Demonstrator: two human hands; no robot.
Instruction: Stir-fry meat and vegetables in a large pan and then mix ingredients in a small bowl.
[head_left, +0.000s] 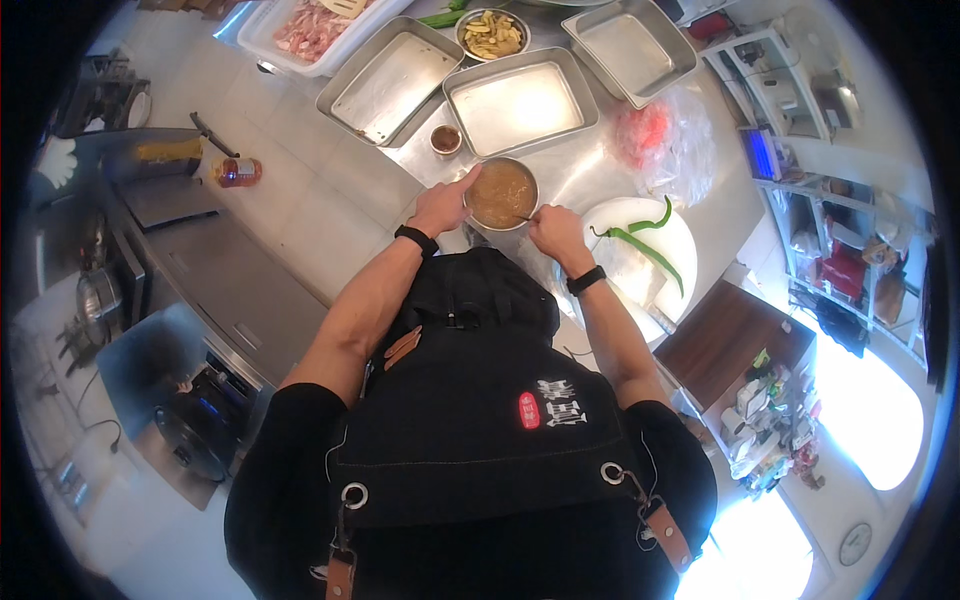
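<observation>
A round metal bowl of brown liquid (501, 191) stands at the near edge of the steel table. My left hand (444, 204) grips the bowl's left side, its thumb or a finger along the rim. In my right hand (556, 234) is a thin utensil (523, 218), whose dark end dips into the liquid at the lower right of the bowl; its full shape is hidden. Right of that hand, two long green chili peppers (643, 251) lie on a round white cutting board (684, 232). A cleaver-like blade (660, 319) rests partly on the board's near edge.
Behind the bowl are three steel trays (519, 105), a small cup of dark red sauce (445, 140) and a bowl of sliced yellowish pieces (491, 35). A white crate with raw meat (311, 30) stands far left. Crumpled plastic bags (671, 146) lie right. A bottle (238, 172) is left.
</observation>
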